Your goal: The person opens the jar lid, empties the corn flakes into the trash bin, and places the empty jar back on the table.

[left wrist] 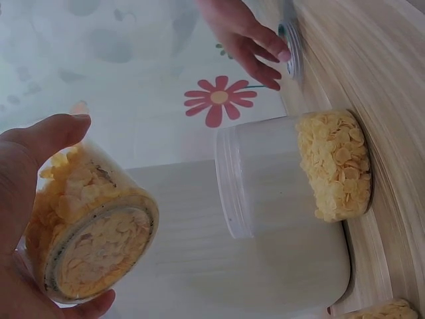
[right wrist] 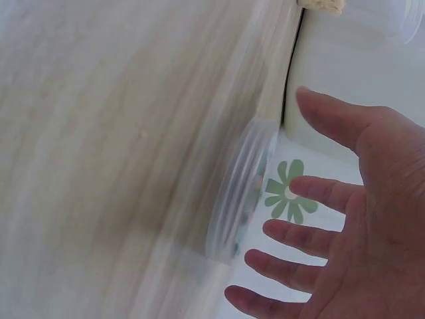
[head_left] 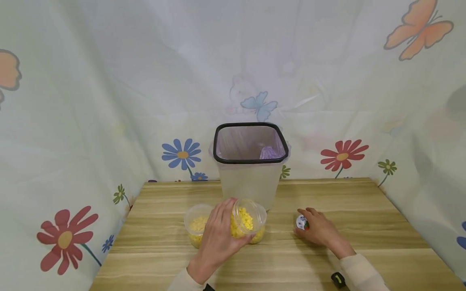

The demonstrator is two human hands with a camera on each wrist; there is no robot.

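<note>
My left hand grips a clear plastic jar partly filled with yellow flakes, tilted and raised off the table. The left wrist view shows its base, with the thumb and a finger around the held jar. A second jar of flakes stands upright on the table close to it. Left of that hand stands a third jar of flakes. My right hand has its fingers spread over a printed lid lying on the table; in the right wrist view, ridged layers like stacked lids stand apart from the fingers.
A pale bin with a black rim and a purple liner stands behind the jars. The wood-grain table ends against a flower-printed curtain. A small black device is beside the right sleeve.
</note>
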